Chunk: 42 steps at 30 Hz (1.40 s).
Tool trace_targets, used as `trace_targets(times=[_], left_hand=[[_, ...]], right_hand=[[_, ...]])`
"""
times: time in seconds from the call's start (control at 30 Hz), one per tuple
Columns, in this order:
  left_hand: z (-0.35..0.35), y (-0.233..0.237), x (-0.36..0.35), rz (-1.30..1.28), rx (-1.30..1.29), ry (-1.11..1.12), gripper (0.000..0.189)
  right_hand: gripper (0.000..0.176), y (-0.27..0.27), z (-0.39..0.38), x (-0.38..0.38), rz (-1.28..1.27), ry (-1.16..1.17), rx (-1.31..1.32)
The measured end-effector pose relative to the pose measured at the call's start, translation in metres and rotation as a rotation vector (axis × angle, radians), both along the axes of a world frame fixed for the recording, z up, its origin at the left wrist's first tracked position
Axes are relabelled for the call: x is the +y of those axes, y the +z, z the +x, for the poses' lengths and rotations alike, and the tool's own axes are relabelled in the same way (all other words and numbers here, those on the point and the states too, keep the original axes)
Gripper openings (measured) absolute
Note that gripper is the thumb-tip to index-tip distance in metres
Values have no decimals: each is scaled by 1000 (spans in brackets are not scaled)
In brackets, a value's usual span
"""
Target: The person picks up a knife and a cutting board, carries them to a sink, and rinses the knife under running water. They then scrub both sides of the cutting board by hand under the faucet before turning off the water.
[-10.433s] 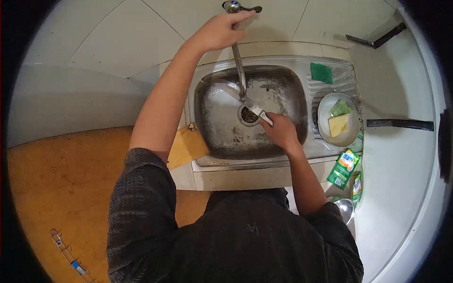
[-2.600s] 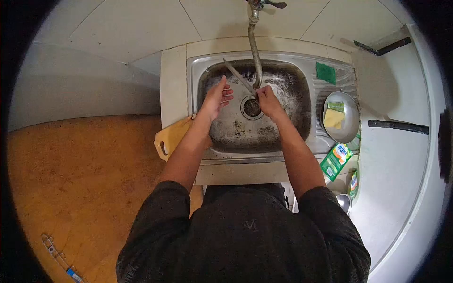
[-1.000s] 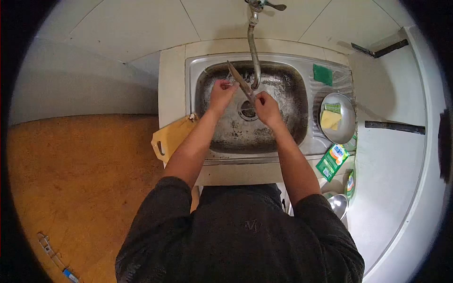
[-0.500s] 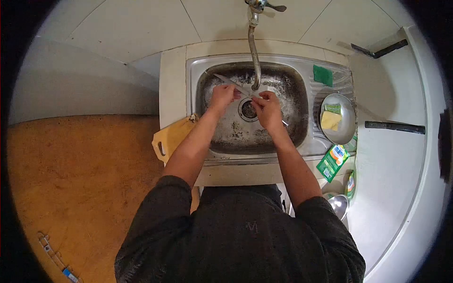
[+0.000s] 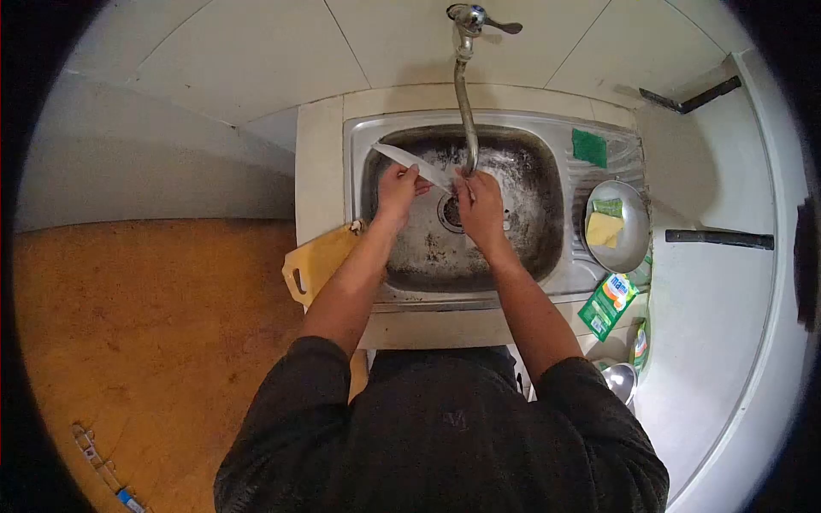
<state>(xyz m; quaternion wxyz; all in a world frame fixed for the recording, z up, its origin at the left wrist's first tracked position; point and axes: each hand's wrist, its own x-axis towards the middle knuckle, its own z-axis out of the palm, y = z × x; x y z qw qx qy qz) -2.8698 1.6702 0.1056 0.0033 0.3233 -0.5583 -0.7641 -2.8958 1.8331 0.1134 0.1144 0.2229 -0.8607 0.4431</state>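
Over the stained metal sink (image 5: 410, 278), a long pale blade, seemingly a knife (image 5: 410, 161), slants from the upper left down toward the faucet outlet. My left hand (image 5: 398, 195) pinches the blade near its middle. At its lower right end, just below the faucet spout (image 5: 467, 111), my right hand (image 5: 481, 205) is closed on it; the handle is mostly hidden by the fingers. The round drain (image 5: 450, 214) shows between the two hands. Whether water is running cannot be made out.
A yellow cutting board (image 5: 321, 263) leans at the sink's left front. On the right are a green scouring pad (image 5: 589, 148), a bowl (image 5: 630, 244) with a yellow sponge (image 5: 604, 229), a green packet (image 5: 608, 308) and a metal bowl (image 5: 619, 380). The faucet lever (image 5: 503, 26) is above.
The knife has turned so its broad face shows more, and its handle end has moved from below my right hand to being hidden. The whole view has shifted slightly down.
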Motion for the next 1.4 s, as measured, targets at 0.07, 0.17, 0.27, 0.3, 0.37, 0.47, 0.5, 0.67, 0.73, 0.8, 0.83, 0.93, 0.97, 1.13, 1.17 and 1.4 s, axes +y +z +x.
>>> trace_targets(times=[0.07,0.17,0.27,0.3,0.37,0.47,0.5,0.67,0.73,0.8,0.83,0.93,0.97,1.13,1.17,1.4], left_hand=[[4,-3,-10,-10,62,39,16],[11,-10,-26,-24,91,53,13],[18,0,-29,-44,54,53,13],[21,1,-29,-44,58,55,13],[22,5,-30,-89,9,41,13],[25,6,-29,-79,28,59,13],[26,5,-30,-80,33,63,13],[29,10,-31,-76,37,58,14],[30,16,-31,-71,35,55,14],[32,19,-33,-69,34,50,15],[34,19,-34,-59,48,53,14],[37,25,-37,-40,34,55,13],[38,27,-38,-32,11,61,13],[40,17,-49,-4,9,62,14],[41,12,-51,3,25,61,13],[34,21,-50,2,43,55,14]], right_hand=[[22,0,-7,-8,-81,2,-282],[25,30,-21,-21,-48,-18,-797],[31,13,-27,-27,1,-18,-787],[31,4,-27,-27,1,-16,-783],[33,-16,-32,-27,-111,60,-896],[23,-49,-40,-27,-301,231,-828],[23,-42,-40,-27,-300,235,-824],[43,-30,-42,-23,-591,294,-938],[44,-41,-40,-23,-580,254,-927],[44,-41,-39,-22,-573,214,-914],[45,-36,-39,-21,-511,189,-903],[42,-22,-35,-18,-529,170,-881],[39,-18,-33,-18,-605,182,-866],[31,-6,-31,-13,-376,141,-939],[23,0,-27,-12,-320,104,-940],[25,-52,-30,-9,-479,134,-885]])
